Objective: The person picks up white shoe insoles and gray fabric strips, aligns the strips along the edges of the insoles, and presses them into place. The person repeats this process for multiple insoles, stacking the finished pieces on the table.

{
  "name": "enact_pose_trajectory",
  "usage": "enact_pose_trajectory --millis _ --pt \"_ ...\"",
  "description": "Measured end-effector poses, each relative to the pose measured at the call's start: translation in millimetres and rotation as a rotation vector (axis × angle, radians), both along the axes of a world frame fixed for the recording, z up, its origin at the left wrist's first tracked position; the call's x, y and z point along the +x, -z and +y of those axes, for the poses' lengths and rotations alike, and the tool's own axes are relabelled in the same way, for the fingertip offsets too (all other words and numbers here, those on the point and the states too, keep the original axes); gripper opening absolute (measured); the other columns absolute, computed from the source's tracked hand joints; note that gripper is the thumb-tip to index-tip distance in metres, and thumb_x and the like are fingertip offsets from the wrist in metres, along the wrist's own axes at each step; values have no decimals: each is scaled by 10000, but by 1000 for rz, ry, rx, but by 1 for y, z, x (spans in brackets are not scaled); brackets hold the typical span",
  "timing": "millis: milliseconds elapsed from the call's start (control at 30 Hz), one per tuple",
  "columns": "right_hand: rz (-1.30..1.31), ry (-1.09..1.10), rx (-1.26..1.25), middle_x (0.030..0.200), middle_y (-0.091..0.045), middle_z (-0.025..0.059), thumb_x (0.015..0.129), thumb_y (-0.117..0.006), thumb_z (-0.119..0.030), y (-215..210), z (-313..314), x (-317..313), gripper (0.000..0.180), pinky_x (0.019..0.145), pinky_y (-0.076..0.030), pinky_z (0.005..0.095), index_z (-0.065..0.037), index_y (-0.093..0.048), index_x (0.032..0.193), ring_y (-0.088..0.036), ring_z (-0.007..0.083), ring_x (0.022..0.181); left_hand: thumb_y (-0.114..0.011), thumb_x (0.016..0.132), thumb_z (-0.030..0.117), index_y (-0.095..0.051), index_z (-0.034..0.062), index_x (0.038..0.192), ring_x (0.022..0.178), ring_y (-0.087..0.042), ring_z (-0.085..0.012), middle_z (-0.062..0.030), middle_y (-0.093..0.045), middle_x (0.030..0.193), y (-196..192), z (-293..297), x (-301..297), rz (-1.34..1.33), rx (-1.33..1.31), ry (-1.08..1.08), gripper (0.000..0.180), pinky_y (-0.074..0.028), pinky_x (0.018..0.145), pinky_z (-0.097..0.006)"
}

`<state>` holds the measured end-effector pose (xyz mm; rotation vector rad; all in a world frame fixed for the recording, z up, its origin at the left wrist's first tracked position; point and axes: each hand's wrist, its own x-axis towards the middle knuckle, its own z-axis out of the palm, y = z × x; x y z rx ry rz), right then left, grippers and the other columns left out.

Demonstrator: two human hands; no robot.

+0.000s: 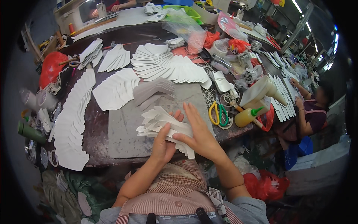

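In front of my body, both hands hold a fanned stack of thin white cut pieces (158,121) with curved edges, perhaps shoe parts. My left hand (163,147) is closed round the stack from beneath, its thumb on top. My right hand (203,140) grips the stack's right side, thumb laid across it and fingers stretched forward. Beneath them lies a worn grey board (125,138). Just beyond my hands, a small fan of greyish pieces (154,89) rests on the board. The parts of the stack under my palms are hidden.
White pieces (74,123) lie overlapped in a long row at left; a curved fan (167,63) spreads behind. Scissors (220,114) with yellow and green handles and a yellow squeeze bottle (244,117) stand close on the right. A co-worker (313,108) sits farther right.
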<state>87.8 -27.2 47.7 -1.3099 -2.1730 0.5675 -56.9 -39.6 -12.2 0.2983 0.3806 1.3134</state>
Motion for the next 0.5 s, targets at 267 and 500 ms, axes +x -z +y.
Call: enact_pose_trajectory --millis 267,500 --pt "324 -6 -378 1079 -692 180 832 -791 -338 1 11 53 635 876 -517 340 53 -573 1281 -674 237 984 -591 992 380 -295 90 1542 1388 -388 -227 -77 -404 1502 -3 17 36 180 50 191 688 -292 1171 -413" --pt "110 -46 -526 1004 -722 146 797 -806 -332 -9 121 128 583 825 -519 307 74 -655 1188 -661 172 926 -574 1017 287 -158 30 1570 1473 -287 -299 -217 -303 1570 -24 38 40 260 -323 411 738 -217 1213 -429"
